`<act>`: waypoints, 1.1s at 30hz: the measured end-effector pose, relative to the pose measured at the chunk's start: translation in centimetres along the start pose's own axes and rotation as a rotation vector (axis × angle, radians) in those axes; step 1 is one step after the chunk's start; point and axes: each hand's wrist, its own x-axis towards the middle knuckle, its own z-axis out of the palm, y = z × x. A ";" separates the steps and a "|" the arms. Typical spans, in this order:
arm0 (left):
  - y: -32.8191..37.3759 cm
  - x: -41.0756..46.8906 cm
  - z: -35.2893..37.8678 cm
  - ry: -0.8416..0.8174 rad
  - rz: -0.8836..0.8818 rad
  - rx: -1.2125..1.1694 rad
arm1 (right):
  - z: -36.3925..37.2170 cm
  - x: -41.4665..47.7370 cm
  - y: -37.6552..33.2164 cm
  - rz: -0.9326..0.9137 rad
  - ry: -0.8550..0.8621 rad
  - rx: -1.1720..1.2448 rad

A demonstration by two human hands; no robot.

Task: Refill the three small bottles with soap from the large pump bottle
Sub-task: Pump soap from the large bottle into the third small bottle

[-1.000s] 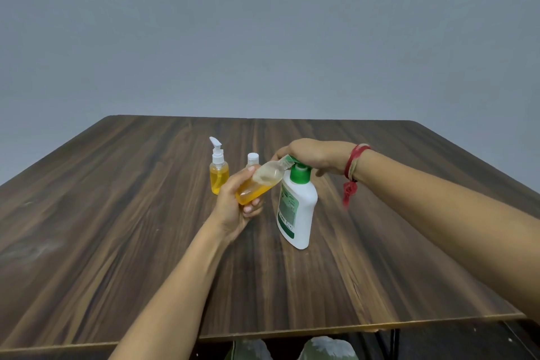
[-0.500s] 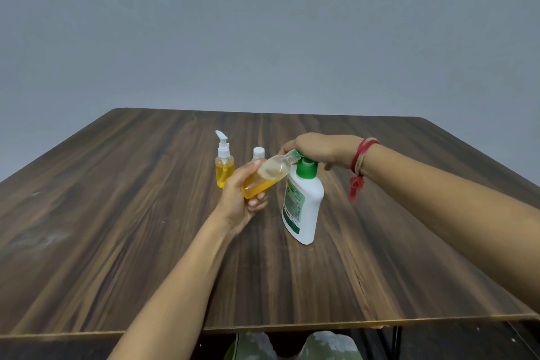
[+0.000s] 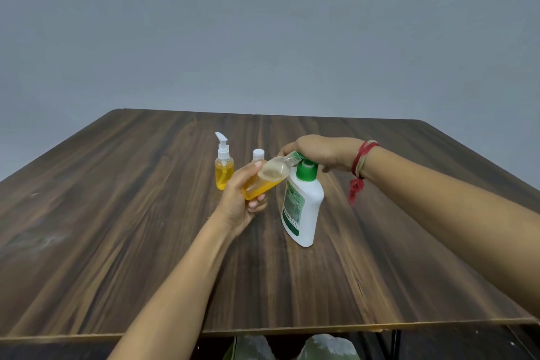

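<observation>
The large white pump bottle [image 3: 304, 207] with a green collar stands mid-table, leaning slightly. My right hand [image 3: 321, 152] rests on top of its green pump head, fingers curled over it. My left hand [image 3: 239, 199] grips a small clear bottle [image 3: 267, 180], tilted, about half full of orange soap, its open neck held up against the pump's nozzle. Behind it stands a small pump-top bottle [image 3: 224, 169] of yellow soap. A third small bottle with a white cap [image 3: 258, 154] is mostly hidden behind my left hand.
The dark wooden table [image 3: 117, 228] stretches wide on both sides, its front edge near the bottom of the view. A plain grey wall rises behind it. A red thread band [image 3: 361, 161] circles my right wrist.
Both hands and the bottles keep the same pose; the view has shifted a little. The soap level in the tilted small bottle looks about the same.
</observation>
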 end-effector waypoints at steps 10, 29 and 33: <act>0.0 -0.1 -0.1 -0.001 -0.003 0.005 | 0.1 0.1 0.0 -0.012 0.015 -0.007; 0.0 0.0 0.1 -0.005 -0.006 -0.019 | -0.3 0.0 -0.3 -0.023 -0.007 -0.019; 0.0 0.0 -0.1 -0.007 0.001 -0.001 | 0.0 -0.1 0.1 -0.018 0.007 -0.015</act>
